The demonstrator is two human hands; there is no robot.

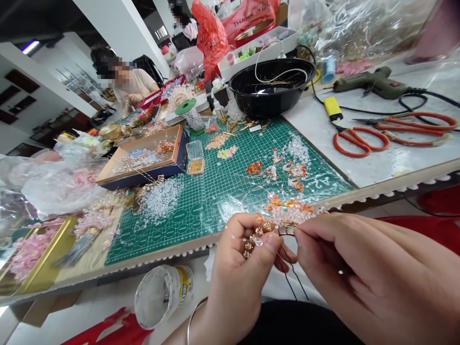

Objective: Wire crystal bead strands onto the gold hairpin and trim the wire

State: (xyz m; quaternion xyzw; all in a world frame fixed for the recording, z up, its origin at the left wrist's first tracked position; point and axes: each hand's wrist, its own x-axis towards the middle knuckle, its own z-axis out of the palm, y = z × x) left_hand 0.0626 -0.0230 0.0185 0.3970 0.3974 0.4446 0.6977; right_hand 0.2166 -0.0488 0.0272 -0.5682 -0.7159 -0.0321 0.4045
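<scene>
My left hand (239, 261) is closed around a beaded wire ornament (283, 215) with orange and clear beads and small gold flowers. My right hand (345, 263) pinches the same ornament from the right, thumb and forefinger pressed on its wire near the middle. Thin dark wire ends hang down below my fingers. Both hands hover just in front of the table's front edge, over a green cutting mat (223, 191).
On the mat lie heaps of clear beads (158, 199), orange bead sprigs (255, 167) and a small clear box (196, 158). A black bowl (273, 86), orange scissors (362, 139), a glue gun (373, 81) and a cardboard tray (143, 158) stand around. Another person (129, 81) sits at the far left. A white jar (161, 292) lies below the table edge.
</scene>
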